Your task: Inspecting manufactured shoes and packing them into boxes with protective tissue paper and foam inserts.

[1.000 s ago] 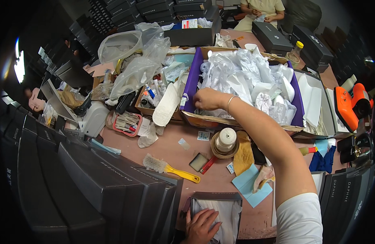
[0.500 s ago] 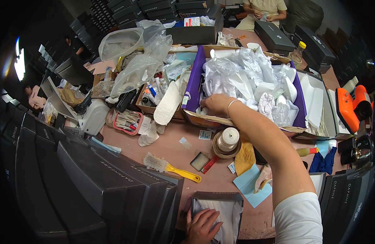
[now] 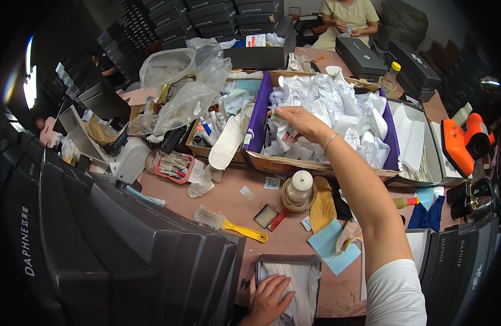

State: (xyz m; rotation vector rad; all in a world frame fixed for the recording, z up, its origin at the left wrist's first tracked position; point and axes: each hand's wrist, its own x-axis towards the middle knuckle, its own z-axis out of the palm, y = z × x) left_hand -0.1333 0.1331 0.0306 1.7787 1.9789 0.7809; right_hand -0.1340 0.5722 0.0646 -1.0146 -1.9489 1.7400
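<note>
My right hand (image 3: 305, 124) is over the left part of a purple-walled carton (image 3: 256, 122) heaped with crumpled white paper (image 3: 329, 95). Its fingers are bent together at something small and pale, too little shown to name. At the lower middle, my left hand (image 3: 270, 298) lies with fingers outstretched on white tissue paper (image 3: 310, 280), inside an open dark shoebox (image 3: 288, 258). The tissue hides whatever lies under it.
Stacked dark shoeboxes (image 3: 120, 239) crowd the left, with more boxes (image 3: 457, 261) at right. Between them lie a yellow-handled brush (image 3: 245, 232), a bottle (image 3: 301, 183) in a bowl, and blue paper (image 3: 337, 261). A seated person (image 3: 351, 22) works across the table.
My right hand has come up from the carton's near left corner and sits higher above the paper. My left hand stays on the tissue. The view has shifted slightly.
</note>
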